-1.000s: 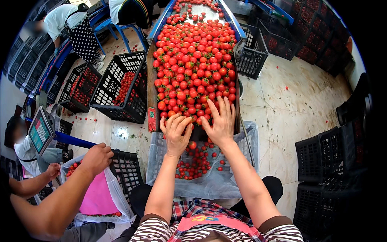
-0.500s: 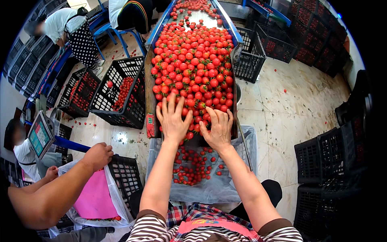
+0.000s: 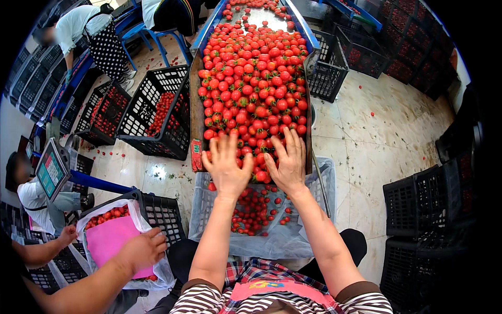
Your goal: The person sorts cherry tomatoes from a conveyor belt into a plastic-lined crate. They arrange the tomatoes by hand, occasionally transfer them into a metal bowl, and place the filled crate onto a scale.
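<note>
A deep layer of red cherry tomatoes [image 3: 251, 89], some with green stems, covers the sloping metal chute [image 3: 196, 112] in front of me. At its lower end my left hand [image 3: 228, 167] lies over the tomatoes, fingers spread and touching them. Beside it on the right, my right hand [image 3: 288, 162] rests on the tomatoes too, fingers stretched out. Neither hand grips a tomato. Below the chute's lip stands a crate lined with clear plastic [image 3: 209, 230], with loose tomatoes inside, partly hidden by my forearms.
At left, another person's hand [image 3: 141, 252] is at a pink sheet [image 3: 107, 242] over a lined crate of tomatoes. A display screen [image 3: 50, 170] stands behind it. Black crates [image 3: 157, 144] flank the chute; a stacked crate [image 3: 402, 204] is at right. A thin rod [image 3: 321, 186] slants beside the chute.
My hands have stayed at the chute's lower end, fingers shifting over the tomatoes. The other person's near arm has dropped toward the pink sheet, and tomatoes now show along its far edge.
</note>
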